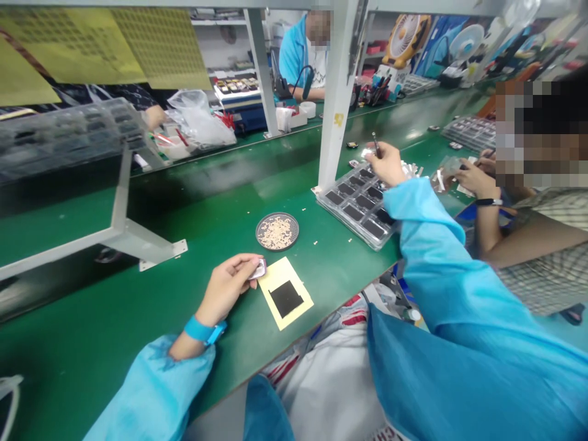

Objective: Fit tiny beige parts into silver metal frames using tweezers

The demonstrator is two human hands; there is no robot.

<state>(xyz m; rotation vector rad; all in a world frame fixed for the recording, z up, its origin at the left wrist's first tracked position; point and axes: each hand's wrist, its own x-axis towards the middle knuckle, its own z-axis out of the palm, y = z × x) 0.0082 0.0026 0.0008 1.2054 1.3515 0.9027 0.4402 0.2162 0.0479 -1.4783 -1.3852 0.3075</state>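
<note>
2 blue sleeves [151, 392]; L grip [225, 288] pinches 1 part [257, 268], R grip [384, 164] 1 pen-like tool [375, 144].

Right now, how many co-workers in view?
3: a person in blue at the back, a person in plaid at right, a hand at far left; more may be hidden.

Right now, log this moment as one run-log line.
left hand: holds small shiny piece, beside yellow card | right hand: holds slim tool above tray of black squares | also: round dish of pale bits
</note>
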